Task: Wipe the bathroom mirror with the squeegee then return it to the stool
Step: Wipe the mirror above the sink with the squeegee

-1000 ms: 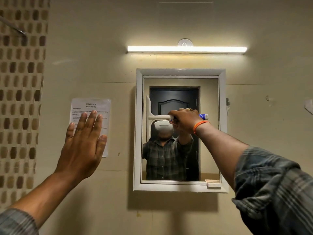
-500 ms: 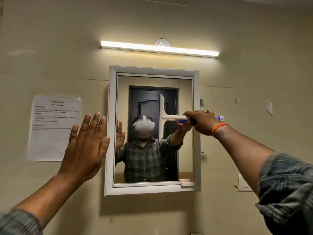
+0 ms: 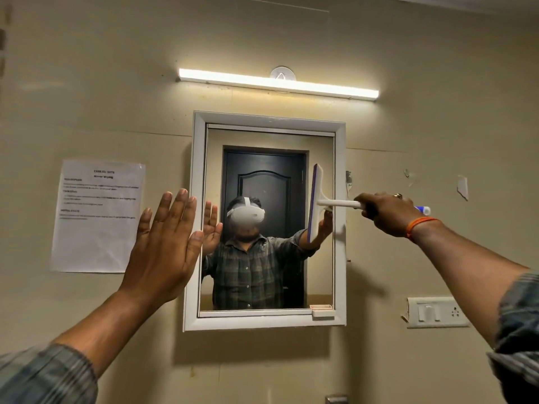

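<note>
The right hand [image 3: 388,212] has its fingers curled round the handle of the squeegee [image 3: 316,204], gripping it near the blue end that pokes out past the wrist. The white handle runs level toward the mirror [image 3: 268,228], and the blade stands upright near the right edge of the glass, its purple rubber strip facing left. Whether the strip is actually pressed to the glass or just off it is hard to tell from this angle. An orange band [image 3: 420,224] sits on the right wrist, and a ring shows on one finger.

The left hand [image 3: 166,246] is raised flat, fingers straight and close together, palm toward the wall, holding nothing; it overlaps the mirror's white frame [image 3: 192,217] at the left side. Both forearms come out of plaid sleeves.

On the wall to the left of the mirror hangs a printed paper sheet [image 3: 96,217]. A lit tube light [image 3: 278,84] is fixed above the mirror, and a switch plate [image 3: 436,312] sits low on the right. A dark door [image 3: 264,182] shows in the reflection
</note>
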